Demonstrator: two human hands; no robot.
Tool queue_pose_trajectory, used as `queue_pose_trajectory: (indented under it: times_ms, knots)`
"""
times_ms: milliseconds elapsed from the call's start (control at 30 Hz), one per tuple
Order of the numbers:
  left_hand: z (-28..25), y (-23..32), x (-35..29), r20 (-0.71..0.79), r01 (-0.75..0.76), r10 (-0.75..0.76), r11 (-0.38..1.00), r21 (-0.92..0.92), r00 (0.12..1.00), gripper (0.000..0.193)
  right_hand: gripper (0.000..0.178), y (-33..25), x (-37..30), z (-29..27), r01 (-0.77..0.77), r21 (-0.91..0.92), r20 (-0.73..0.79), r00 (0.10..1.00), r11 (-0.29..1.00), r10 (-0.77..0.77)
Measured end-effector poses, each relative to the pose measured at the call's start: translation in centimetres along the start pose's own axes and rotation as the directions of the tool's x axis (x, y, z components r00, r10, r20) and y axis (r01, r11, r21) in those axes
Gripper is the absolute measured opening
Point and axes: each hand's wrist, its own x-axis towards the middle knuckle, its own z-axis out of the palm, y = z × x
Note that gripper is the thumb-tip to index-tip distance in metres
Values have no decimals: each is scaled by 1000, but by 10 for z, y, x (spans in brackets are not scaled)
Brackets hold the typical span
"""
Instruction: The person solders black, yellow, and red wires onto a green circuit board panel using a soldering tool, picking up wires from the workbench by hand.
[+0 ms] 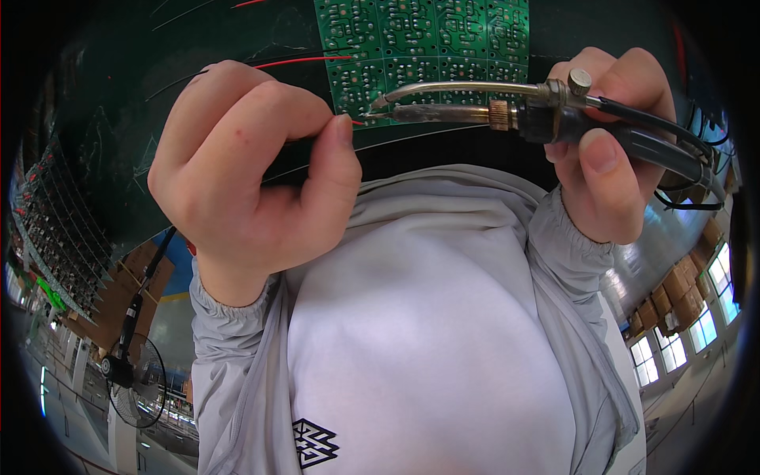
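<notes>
My left hand [249, 166] is closed in a pinch at the near left edge of a green circuit board panel [427, 70]. A short red wire end [359, 123] pokes out from between its thumb and forefinger, while the rest is hidden by the hand. In my right hand [613, 158] is a soldering iron [451, 114] with a thin curved metal feed tube [467, 88] clamped alongside. The iron's tip points left and meets the board's near edge beside the wire end. Rows of solder joints cover the panel.
Another red wire [305, 60] and a black wire lie across the dark green work surface [103, 87], reaching the panel. At far left sits a stack of populated boards [59, 229]. A black cable [673, 127] trails from the iron. A fan [134, 380] stands at lower left.
</notes>
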Motion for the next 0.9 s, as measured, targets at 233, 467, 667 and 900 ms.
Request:
queue_pose_trajectory:
  times_ms: [233,467,667,900]
  knots:
    - [3,3,-1,-7,-1,1,1000,4,1000,8,28,1,-4,-5,13,22,25,1000,1000,-13]
    - [3,3,0,-7,1,-1,1000,5,1000,9,25,0,-5,-6,-5,99,-25,1000,995,8]
    - [-3,5,8,21,-16,15,999,29,1000,7,22,-2,0,-11,6,250,-88,996,968,17]
    - [-49,-3,8,84,155,-192,933,323,978,3,18,6,-5,6,-11,331,-175,982,944,72]
